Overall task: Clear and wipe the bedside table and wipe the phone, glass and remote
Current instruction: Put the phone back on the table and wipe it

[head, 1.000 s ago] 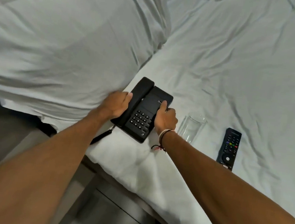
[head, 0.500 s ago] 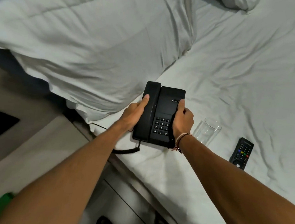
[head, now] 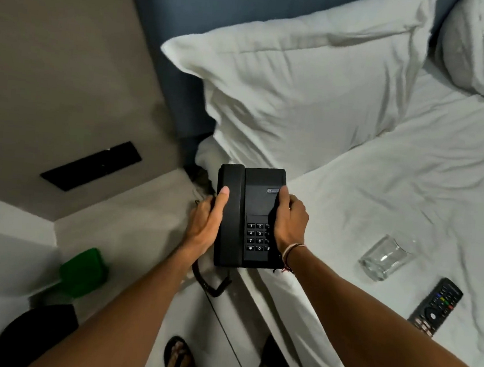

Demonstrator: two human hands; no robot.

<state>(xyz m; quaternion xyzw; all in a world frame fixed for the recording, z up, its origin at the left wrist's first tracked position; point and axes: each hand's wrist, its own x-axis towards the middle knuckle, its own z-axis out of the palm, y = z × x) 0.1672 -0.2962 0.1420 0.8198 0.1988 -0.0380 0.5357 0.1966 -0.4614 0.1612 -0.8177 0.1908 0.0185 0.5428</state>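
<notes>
your left hand (head: 206, 224) and right hand (head: 289, 219) grip the black phone (head: 247, 213) by its 2 sides, fingers curled on it, above the bed (head: 380, 195) edge beside the desk (head: 132, 217).

Glass (head: 385, 256) and remote (head: 435, 306) on bed (head: 410, 183), right of phone (head: 248, 216)

I hold the black phone (head: 248, 216) in both hands, my left hand (head: 205, 224) curled round the handset side with the thumb on top, my right hand (head: 289, 219) wrapped over the keypad side. Its coiled cord (head: 210, 283) hangs below. The phone sits over the edge of the white bed (head: 380, 195), near the pillow (head: 301, 95). On the sheet to my right lies a glass (head: 385, 257) on its side, the remote (head: 436, 305) just beside it. A green object (head: 84, 270) rests on the pale tabletop (head: 132, 217) to my left.
</notes>
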